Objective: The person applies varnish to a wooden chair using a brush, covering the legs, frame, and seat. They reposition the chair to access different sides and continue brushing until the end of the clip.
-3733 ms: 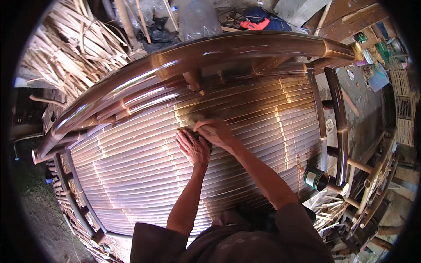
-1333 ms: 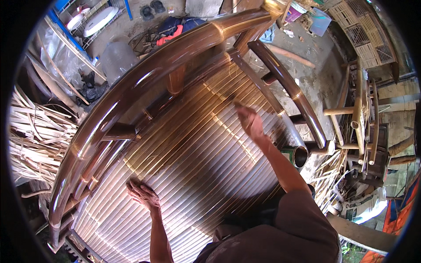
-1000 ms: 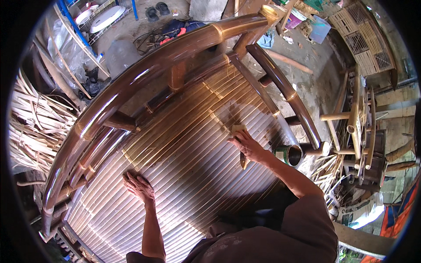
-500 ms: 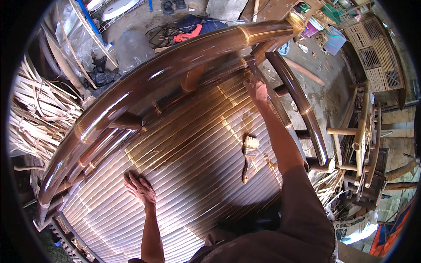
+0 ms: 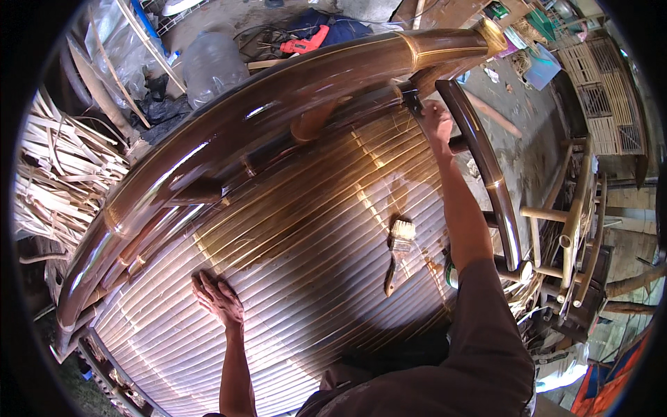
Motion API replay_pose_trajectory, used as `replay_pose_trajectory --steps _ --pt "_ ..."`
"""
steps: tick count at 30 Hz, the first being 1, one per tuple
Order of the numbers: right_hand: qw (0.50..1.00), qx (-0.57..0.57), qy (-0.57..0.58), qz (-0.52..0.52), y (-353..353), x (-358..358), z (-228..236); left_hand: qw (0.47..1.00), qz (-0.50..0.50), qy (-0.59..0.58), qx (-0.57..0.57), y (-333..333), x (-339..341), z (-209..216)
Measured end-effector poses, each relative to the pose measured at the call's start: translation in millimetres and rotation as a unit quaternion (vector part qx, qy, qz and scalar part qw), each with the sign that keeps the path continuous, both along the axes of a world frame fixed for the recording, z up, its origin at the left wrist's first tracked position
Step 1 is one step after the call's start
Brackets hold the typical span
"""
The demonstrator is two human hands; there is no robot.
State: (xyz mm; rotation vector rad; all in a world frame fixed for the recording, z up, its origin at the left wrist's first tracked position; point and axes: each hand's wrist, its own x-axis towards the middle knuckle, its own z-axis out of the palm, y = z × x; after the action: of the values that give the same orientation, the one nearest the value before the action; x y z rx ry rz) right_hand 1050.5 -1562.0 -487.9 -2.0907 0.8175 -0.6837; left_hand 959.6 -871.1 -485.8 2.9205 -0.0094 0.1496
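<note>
A bamboo bench with a slatted seat lies under both hands; part of its slats is stained dark and glossy. My left hand rests flat on the paler slats at the left, fingers stretched out. At the far right corner, my right hand is over the seat's dark side rail, its fingers curled; what they hold, if anything, is too small to make out. Thin loose fibres lie on the slats beside that hand. A paintbrush with pale bristles lies on the seat, left of my right forearm.
The bench's thick, glossy brown back rail curves across the far side, and a dark armrest stands at the right. Beyond are a red power tool and a plastic-wrapped bundle. Bamboo strips are heaped at left; a bamboo frame stands right.
My right hand has shifted from the slats' far corner rightward onto the side rail, and its fingers look more curled. The left hand stays on the slats. The view has shifted slightly.
</note>
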Motion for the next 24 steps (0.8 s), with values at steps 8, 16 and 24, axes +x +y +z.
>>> replay_pose_trajectory --steps 8,16,24 --pt "0.921 -0.299 0.151 0.199 60.7 -18.8 15.6 1.0 -0.005 -0.008 -0.002 2.7 -0.2 0.0" --pt "0.995 -0.068 -0.02 0.07 31.0 -4.4 36.3 1.0 0.001 -0.012 -0.001 4.6 -2.4 -0.8" --pt "0.94 -0.235 0.152 0.195 63.7 -14.3 6.3 1.0 -0.001 -0.002 0.005 2.2 -0.5 -0.8"
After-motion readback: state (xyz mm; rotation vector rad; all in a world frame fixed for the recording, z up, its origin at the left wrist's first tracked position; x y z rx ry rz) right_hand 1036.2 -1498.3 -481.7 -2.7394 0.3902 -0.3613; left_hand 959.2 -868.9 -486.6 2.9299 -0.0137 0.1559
